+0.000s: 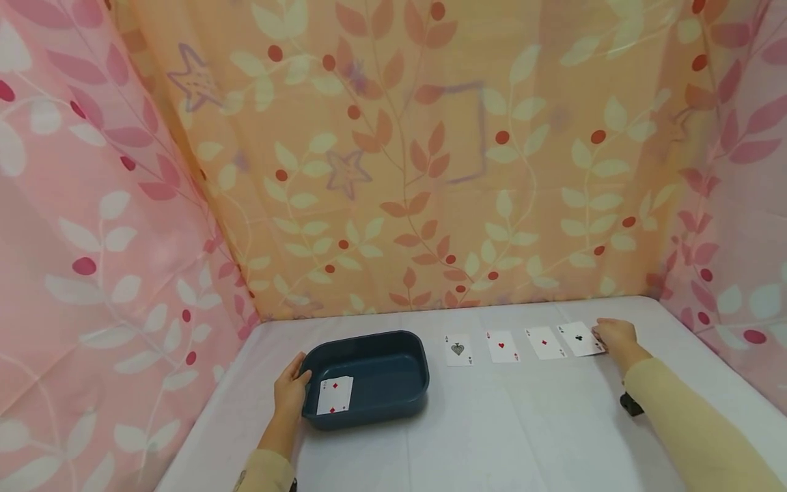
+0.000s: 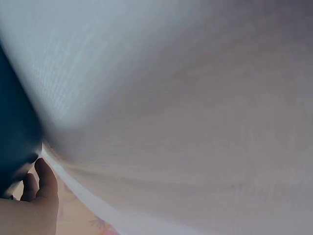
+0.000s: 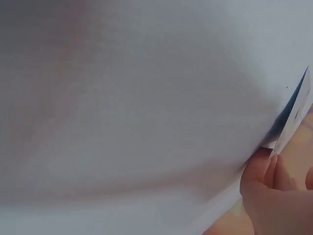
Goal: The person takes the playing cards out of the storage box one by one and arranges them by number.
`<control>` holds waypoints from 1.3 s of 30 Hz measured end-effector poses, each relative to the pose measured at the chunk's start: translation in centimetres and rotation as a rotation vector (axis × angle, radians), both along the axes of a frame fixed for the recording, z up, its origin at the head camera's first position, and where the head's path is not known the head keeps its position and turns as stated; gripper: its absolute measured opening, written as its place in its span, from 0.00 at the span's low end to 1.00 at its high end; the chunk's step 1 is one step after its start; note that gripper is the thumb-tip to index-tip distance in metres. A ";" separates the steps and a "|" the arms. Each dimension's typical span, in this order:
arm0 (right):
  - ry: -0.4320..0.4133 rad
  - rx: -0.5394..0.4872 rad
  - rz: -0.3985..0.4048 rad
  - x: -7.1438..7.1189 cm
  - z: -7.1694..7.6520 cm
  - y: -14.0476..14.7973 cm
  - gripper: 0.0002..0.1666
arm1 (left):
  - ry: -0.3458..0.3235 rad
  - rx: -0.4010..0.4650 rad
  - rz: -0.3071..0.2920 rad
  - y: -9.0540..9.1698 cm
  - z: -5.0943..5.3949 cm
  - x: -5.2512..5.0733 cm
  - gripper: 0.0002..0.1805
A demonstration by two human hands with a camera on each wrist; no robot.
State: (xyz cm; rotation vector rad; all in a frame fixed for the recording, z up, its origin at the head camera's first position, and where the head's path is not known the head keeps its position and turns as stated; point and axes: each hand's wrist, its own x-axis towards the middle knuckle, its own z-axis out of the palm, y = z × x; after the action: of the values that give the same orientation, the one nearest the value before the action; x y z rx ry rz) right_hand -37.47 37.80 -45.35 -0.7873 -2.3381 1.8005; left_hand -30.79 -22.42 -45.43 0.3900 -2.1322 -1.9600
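My left hand (image 1: 292, 388) grips the left side of a dark blue rectangular tray (image 1: 375, 415), with the thumb over its rim. In the left wrist view, fingers (image 2: 46, 183) lie against the tray's outer side. A small stack of playing cards (image 1: 335, 395) lies face up inside at the left, a red diamond card on top. At the right, my right hand (image 1: 617, 337) pinches the right edge of an ace of clubs (image 1: 575, 336). That card (image 3: 296, 110) is tilted off the cloth in the right wrist view. Left of it lie an ace of diamonds (image 1: 544, 343), ace of hearts (image 1: 502, 346) and ace of spades (image 1: 458, 350).
A white cloth (image 1: 492, 424) covers the table. Patterned orange fabric (image 1: 418, 171) hangs behind its back edge, and pink fabric hangs on the left (image 1: 117, 273) and right sides. A black wrist device (image 1: 630, 404) shows under the right sleeve.
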 end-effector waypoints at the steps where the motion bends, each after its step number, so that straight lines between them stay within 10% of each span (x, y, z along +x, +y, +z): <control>1: -0.005 0.010 0.013 0.1 0.1 0.1 0.34 | -0.001 -0.002 0.000 0.0 0.0 0.0 0.28; 6: 0.026 0.060 0.017 0.9 0.0 0.3 0.35 | 0.005 -0.003 0.002 -0.1 -0.1 0.1 0.28; 16: 0.107 -0.249 0.008 4.1 0.6 -2.0 0.37 | 0.008 0.012 0.002 0.0 -0.4 -0.2 0.27; 28: 0.135 -0.371 0.304 7.2 3.2 -7.6 0.38 | 0.008 0.021 -0.002 0.3 -0.5 -0.2 0.28; 39: 0.199 -0.365 0.420 8.5 5.0 -14.1 0.34 | 0.005 0.015 0.017 -0.1 -0.4 -0.2 0.27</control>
State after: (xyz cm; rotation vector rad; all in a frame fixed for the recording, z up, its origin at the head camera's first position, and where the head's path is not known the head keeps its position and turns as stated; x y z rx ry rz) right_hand -28.95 23.66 -40.39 -0.1236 -2.1925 2.3882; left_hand -31.00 -22.51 -45.84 0.4036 -2.1055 -1.9671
